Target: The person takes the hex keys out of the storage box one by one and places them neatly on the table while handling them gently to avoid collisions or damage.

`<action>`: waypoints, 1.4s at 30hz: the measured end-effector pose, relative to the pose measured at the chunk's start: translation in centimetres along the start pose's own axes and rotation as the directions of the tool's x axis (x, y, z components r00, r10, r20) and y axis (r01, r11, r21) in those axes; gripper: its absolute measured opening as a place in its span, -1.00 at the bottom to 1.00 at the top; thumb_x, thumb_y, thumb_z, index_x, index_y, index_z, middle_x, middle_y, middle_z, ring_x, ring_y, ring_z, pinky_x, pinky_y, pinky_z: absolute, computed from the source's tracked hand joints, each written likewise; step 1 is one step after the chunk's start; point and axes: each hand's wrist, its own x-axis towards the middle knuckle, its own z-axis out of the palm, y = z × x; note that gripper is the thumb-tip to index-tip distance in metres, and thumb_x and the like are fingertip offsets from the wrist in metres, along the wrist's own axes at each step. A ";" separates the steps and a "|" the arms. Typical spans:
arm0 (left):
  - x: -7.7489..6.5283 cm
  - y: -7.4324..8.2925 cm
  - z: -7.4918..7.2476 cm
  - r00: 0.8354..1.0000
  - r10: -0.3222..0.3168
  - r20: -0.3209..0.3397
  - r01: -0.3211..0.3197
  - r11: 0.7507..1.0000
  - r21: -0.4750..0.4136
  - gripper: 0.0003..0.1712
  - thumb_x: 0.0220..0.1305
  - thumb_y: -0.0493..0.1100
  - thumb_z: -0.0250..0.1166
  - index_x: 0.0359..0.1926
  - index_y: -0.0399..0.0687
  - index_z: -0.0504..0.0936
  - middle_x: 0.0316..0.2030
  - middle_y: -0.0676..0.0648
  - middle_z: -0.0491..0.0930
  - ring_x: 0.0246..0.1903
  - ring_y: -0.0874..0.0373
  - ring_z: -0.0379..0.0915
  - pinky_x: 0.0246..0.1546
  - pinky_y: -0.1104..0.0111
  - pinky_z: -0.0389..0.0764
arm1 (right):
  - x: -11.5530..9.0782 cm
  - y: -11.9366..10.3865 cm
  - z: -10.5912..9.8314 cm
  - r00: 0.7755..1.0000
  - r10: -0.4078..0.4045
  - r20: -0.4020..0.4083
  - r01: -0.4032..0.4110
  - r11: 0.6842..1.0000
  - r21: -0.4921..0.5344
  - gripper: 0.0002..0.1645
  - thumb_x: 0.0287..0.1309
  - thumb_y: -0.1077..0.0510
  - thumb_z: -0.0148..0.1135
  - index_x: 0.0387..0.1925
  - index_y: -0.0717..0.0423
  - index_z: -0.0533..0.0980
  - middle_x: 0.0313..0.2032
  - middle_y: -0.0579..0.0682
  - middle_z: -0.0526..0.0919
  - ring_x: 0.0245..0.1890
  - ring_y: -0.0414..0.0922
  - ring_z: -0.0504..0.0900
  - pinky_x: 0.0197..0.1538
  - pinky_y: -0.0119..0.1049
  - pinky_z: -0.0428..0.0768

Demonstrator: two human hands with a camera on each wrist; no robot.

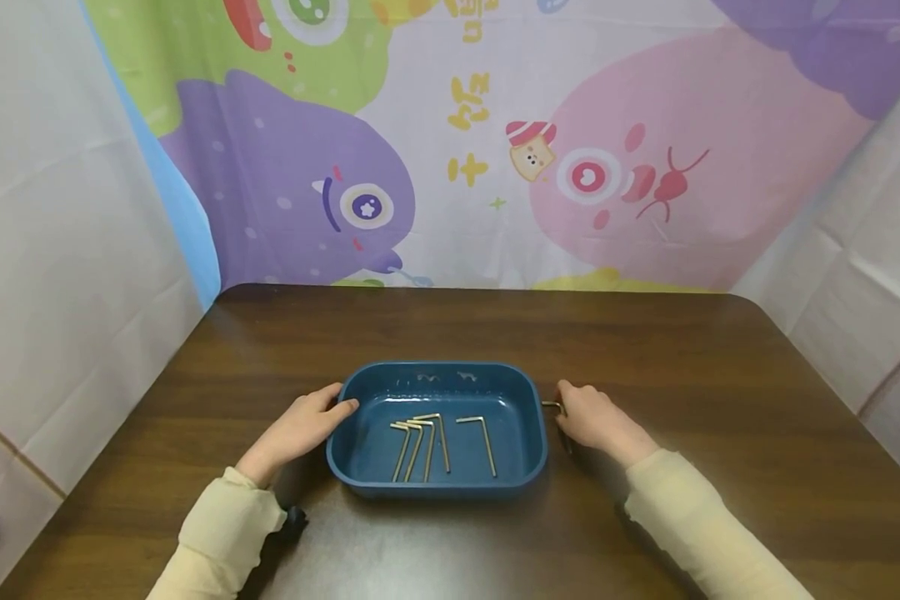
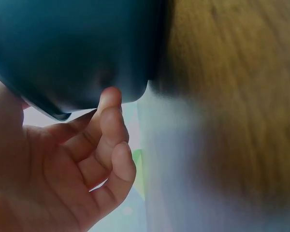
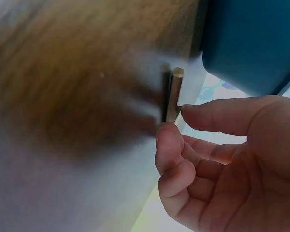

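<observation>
My left hand point(image 1: 307, 425) grips the left end of a blue rectangular tray point(image 1: 438, 489), its thumb over the rim. From the left wrist view, the bent fingers point(image 2: 113, 125) meet the tray's outer wall. Several brass-coloured hex keys lie in the tray, some bunched left of the middle and one separate hex key point(image 1: 489, 448) toward the right. Just outside the tray's right end, my right hand point(image 1: 594, 417) pinches another hex key point(image 3: 175, 92) between thumb and fingers, close over the tabletop. Part of that key is hidden by the hand.
Everything stands on a dark brown wooden table point(image 1: 682, 358). A printed cartoon curtain point(image 1: 457, 233) hangs behind the far edge, with pale cloth at both sides. A small black object point(image 1: 294, 521) sits by the left sleeve's cuff.
</observation>
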 end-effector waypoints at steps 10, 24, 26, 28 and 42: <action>-0.1 0.1 -0.1 1.000 -0.005 0.001 0.005 1.000 -0.002 -0.71 0.32 -0.01 0.02 -0.20 -0.13 0.48 -0.50 -0.02 0.44 -0.43 0.14 0.38 -0.40 0.36 0.37 | -0.7 -1.6 -2.9 0.968 -0.104 -0.227 0.096 0.994 -0.048 -0.79 0.06 0.31 0.07 -0.23 0.32 0.46 -0.42 0.19 0.61 -0.50 0.02 0.57 -0.40 -0.11 0.54; -0.2 0.4 -0.2 1.000 0.014 -0.004 -0.014 1.000 0.003 -0.71 0.31 -0.01 0.02 -0.19 -0.15 0.48 -0.49 -0.01 0.45 -0.43 0.16 0.37 -0.42 0.37 0.36 | -1.1 -7.0 -2.9 0.938 -0.218 -0.268 0.214 0.976 -0.043 -0.82 0.08 0.28 0.10 -0.23 0.18 0.50 -0.32 0.08 0.65 -0.51 -0.14 0.52 -0.44 -0.29 0.50; -0.2 0.4 -0.2 1.000 0.009 -0.001 -0.009 1.000 0.001 -0.70 0.32 -0.01 0.02 -0.18 -0.15 0.48 -0.50 -0.02 0.44 -0.43 0.16 0.37 -0.42 0.36 0.35 | -1.0 -7.5 -2.4 0.942 -0.222 -0.252 0.218 0.975 -0.044 -0.82 0.07 0.28 0.11 -0.23 0.17 0.51 -0.32 0.07 0.66 -0.52 -0.15 0.51 -0.46 -0.30 0.49; -0.2 0.5 -0.2 1.000 0.003 0.004 -0.003 1.000 -0.003 -0.69 0.32 -0.01 0.01 -0.17 -0.16 0.48 -0.50 -0.02 0.44 -0.43 0.15 0.37 -0.43 0.36 0.35 | -0.9 -8.0 -1.8 0.949 -0.221 -0.224 0.219 0.975 -0.038 -0.81 0.07 0.28 0.12 -0.21 0.17 0.51 -0.35 0.06 0.65 -0.56 -0.16 0.48 -0.52 -0.33 0.45; -0.2 0.4 -0.2 1.000 0.003 0.001 -0.003 1.000 -0.004 -0.68 0.32 0.00 0.01 -0.18 -0.16 0.48 -0.48 -0.03 0.46 -0.42 0.16 0.37 -0.41 0.36 0.37 | -0.3 -9.8 1.2 0.969 -0.231 -0.087 0.229 0.973 -0.025 -0.73 0.11 0.27 0.12 -0.11 0.23 0.47 -0.39 0.09 0.62 -0.65 -0.21 0.42 -0.56 -0.38 0.46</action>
